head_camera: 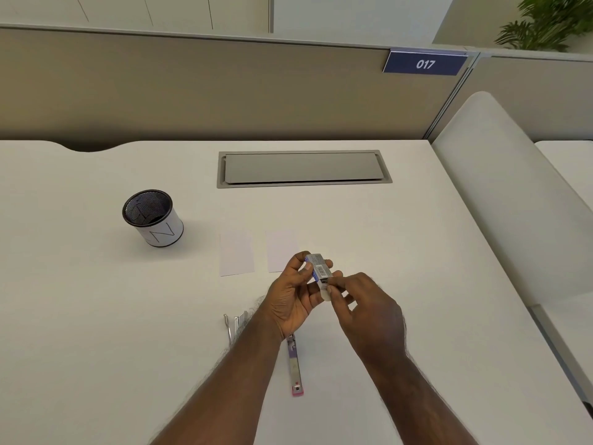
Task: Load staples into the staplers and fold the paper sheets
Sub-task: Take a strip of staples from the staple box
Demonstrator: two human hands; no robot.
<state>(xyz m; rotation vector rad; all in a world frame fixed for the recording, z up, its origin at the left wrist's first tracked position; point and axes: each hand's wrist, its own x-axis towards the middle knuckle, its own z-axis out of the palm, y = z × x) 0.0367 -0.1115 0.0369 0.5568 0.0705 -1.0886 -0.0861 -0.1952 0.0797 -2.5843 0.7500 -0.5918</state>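
My left hand [293, 300] grips a small blue and white staple box [317, 268] above the white desk [96, 316]. The thumb and fingers of my right hand [362, 303] pinch the box's near end, where a white flap or inner tray [325, 292] sticks out. Below my hands a pink stapler [295, 367] lies opened flat on the desk. A second, silver stapler [234, 326] lies to its left, partly hidden by my left forearm. Two small white paper sheets [236, 254] [280, 248] lie side by side beyond my hands.
A black mesh pen cup [152, 216] with a white wrap stands at the left. A grey cable hatch [303, 168] is set into the desk at the back. A beige partition with a sign "017" [425, 63] closes the far edge. A white divider [513, 194] stands to the right.
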